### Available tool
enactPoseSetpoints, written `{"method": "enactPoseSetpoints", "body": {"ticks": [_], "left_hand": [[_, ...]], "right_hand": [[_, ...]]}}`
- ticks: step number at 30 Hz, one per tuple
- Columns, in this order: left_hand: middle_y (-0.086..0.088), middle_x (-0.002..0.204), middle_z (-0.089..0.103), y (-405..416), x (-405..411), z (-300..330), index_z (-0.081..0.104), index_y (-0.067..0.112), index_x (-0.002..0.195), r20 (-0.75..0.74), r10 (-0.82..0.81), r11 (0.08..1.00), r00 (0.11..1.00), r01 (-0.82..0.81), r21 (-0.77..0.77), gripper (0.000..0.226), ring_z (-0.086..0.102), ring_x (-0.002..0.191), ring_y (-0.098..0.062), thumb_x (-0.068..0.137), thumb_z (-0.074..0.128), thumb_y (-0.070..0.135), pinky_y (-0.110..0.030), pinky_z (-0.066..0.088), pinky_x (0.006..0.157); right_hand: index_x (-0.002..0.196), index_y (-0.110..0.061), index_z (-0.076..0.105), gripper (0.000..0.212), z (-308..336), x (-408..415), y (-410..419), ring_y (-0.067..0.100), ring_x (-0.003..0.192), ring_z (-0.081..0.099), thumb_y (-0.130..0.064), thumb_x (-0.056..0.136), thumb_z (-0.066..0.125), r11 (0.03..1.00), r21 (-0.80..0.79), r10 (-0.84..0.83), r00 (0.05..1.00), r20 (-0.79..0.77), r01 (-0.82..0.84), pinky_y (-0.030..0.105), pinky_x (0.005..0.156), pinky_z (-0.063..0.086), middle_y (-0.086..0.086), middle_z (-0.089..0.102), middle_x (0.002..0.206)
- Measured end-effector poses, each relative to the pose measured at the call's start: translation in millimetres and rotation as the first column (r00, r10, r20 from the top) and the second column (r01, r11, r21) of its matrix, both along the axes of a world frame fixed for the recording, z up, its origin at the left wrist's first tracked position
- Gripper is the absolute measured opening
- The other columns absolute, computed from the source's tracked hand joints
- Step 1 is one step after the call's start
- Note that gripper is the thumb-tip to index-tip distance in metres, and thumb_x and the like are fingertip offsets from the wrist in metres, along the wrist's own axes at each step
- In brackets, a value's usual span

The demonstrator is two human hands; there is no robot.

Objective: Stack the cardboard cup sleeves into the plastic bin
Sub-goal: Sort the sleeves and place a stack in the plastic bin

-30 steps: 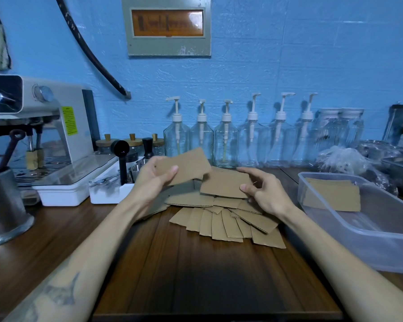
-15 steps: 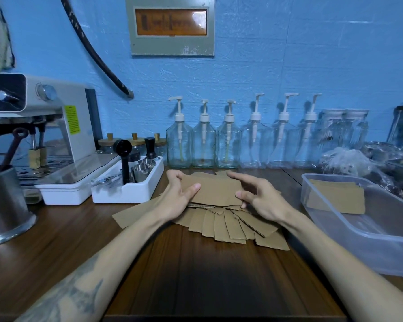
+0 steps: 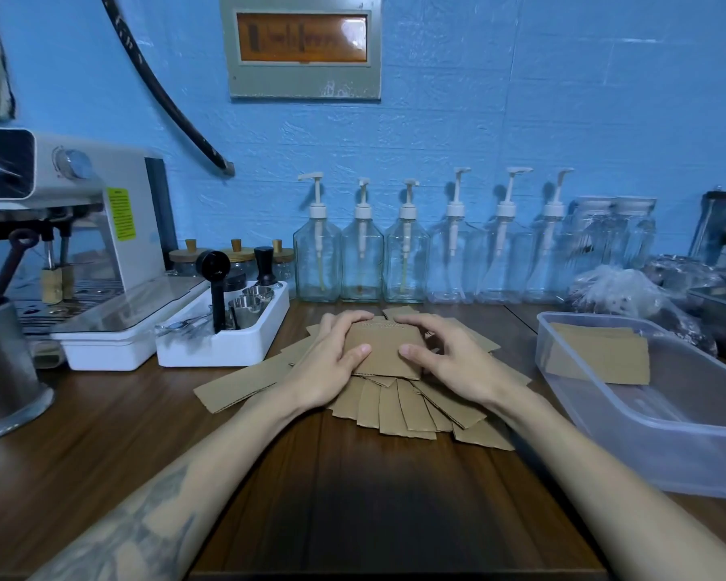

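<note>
A fanned pile of flat brown cardboard cup sleeves lies on the wooden counter, in the middle. On top of the pile lies a small squared stack of sleeves. My left hand grips its left end, fingers curled over the far edge and thumb on the near edge. My right hand grips its right end the same way. One sleeve lies apart at the left. A clear plastic bin stands at the right with sleeves lying flat inside.
An espresso machine and a white tray of barista tools stand at the left, with a steel jug at the far left. Pump bottles line the back wall. Bagged items and metal pans sit behind the bin.
My left hand brought a sleeve down from the air onto the pile. Both hands then closed in around the top sleeves, squaring them together.
</note>
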State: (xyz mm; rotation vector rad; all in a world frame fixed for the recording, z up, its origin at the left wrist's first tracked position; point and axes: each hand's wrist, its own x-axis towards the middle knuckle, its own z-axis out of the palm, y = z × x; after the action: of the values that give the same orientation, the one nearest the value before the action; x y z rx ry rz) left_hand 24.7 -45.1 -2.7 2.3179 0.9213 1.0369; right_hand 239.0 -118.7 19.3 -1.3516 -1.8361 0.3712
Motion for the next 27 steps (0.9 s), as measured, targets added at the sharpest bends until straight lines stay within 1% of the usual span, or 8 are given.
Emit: {"method": "enactPoseSetpoints", "body": {"ticks": [2, 5, 7, 9, 13, 19, 23, 27], "left_hand": [[0.009, 0.114, 0.037, -0.2, -1.8, 0.4, 0.04, 0.038, 0.136, -0.018, 0.005, 0.999, 1.0, -0.004, 0.053, 0.04, 0.042, 0.1, 0.014, 0.099, 0.053, 0.031, -0.012, 0.033, 0.086], [0.01, 0.116, 0.041, 0.4, -2.7, 1.9, 0.043, 0.033, 0.135, -0.023, 0.018, 0.995, 1.0, -0.015, 0.102, 0.039, 0.041, 0.095, 0.021, 0.098, 0.056, 0.031, 0.002, 0.029, 0.077], [0.011, 0.118, 0.046, 1.4, -3.4, 2.8, 0.046, 0.031, 0.131, -0.009, 0.025, 0.994, 1.0, -0.024, 0.107, 0.037, 0.042, 0.095, 0.014, 0.096, 0.059, 0.031, 0.003, 0.028, 0.079], [0.012, 0.118, 0.049, 2.5, -3.9, 2.7, 0.049, 0.032, 0.127, 0.012, 0.033, 0.993, 0.999, -0.034, 0.114, 0.035, 0.044, 0.105, 0.005, 0.094, 0.062, 0.03, 0.003, 0.027, 0.08], [0.013, 0.115, 0.052, 2.7, -3.6, 2.1, 0.052, 0.035, 0.125, 0.04, 0.027, 0.991, 0.999, -0.032, 0.131, 0.036, 0.049, 0.111, -0.005, 0.092, 0.065, 0.029, -0.014, 0.033, 0.085], [0.018, 0.106, 0.044, 0.9, -5.9, -1.2, 0.041, 0.035, 0.146, -0.02, 0.048, 0.982, 0.999, -0.043, 0.186, 0.055, 0.042, 0.098, 0.013, 0.095, 0.06, 0.036, 0.0, 0.029, 0.085], [0.013, 0.11, 0.048, 1.2, -6.3, -2.7, 0.046, 0.035, 0.143, -0.002, 0.078, 0.977, 0.997, -0.076, 0.197, 0.052, 0.045, 0.104, 0.001, 0.093, 0.062, 0.038, -0.008, 0.03, 0.081], [0.016, 0.108, 0.05, 0.6, -7.6, -0.4, 0.051, 0.039, 0.136, 0.004, 0.049, 0.975, 0.999, -0.049, 0.215, 0.046, 0.049, 0.106, -0.003, 0.092, 0.063, 0.039, -0.015, 0.035, 0.085]], "right_hand": [[0.14, -0.04, 0.051, 0.048, -1.0, 0.3, 1.0, 0.004, 0.104, 0.055, -0.037, 0.094, 0.064, 0.998, 0.048, -0.041, 0.995, 0.086, 0.037, 0.026, 0.092, 0.044, -0.023, 0.057, 0.113], [0.143, -0.037, 0.049, 0.053, -2.6, 0.5, 3.9, 0.007, 0.118, 0.054, -0.036, 0.093, 0.066, 0.997, 0.057, -0.061, 0.995, 0.079, 0.057, 0.029, 0.101, 0.042, -0.012, 0.06, 0.132], [0.141, -0.036, 0.053, 0.052, -2.6, -0.1, 5.9, 0.009, 0.117, 0.057, -0.034, 0.091, 0.069, 0.997, 0.058, -0.062, 0.997, 0.053, 0.059, 0.032, 0.102, 0.045, -0.01, 0.063, 0.131], [0.135, -0.036, 0.058, 0.047, -3.2, -0.6, 7.5, 0.009, 0.097, 0.062, -0.033, 0.09, 0.071, 0.996, 0.067, -0.063, 0.997, 0.039, 0.06, 0.032, 0.091, 0.049, -0.017, 0.067, 0.105], [0.13, -0.037, 0.061, 0.043, -3.9, -0.6, 9.1, 0.014, 0.087, 0.061, -0.033, 0.089, 0.071, 0.993, 0.092, -0.083, 0.995, 0.053, 0.078, 0.035, 0.085, 0.051, -0.016, 0.063, 0.087], [0.141, -0.039, 0.052, 0.053, -4.9, -1.7, 5.7, 0.02, 0.116, 0.061, -0.034, 0.091, 0.069, 0.995, 0.084, -0.059, 0.997, 0.057, 0.054, 0.042, 0.105, 0.046, -0.008, 0.064, 0.13], [0.139, -0.036, 0.055, 0.049, -3.5, -4.6, 3.6, 0.012, 0.107, 0.06, -0.035, 0.091, 0.068, 0.985, 0.147, -0.1, 0.991, 0.09, 0.086, 0.033, 0.1, 0.046, -0.004, 0.068, 0.12], [0.131, -0.034, 0.062, 0.041, -1.3, -6.7, 1.2, -0.001, 0.083, 0.056, -0.031, 0.09, 0.071, 0.983, 0.158, -0.111, 0.989, 0.098, 0.095, 0.025, 0.089, 0.046, -0.03, 0.059, 0.079]]}}
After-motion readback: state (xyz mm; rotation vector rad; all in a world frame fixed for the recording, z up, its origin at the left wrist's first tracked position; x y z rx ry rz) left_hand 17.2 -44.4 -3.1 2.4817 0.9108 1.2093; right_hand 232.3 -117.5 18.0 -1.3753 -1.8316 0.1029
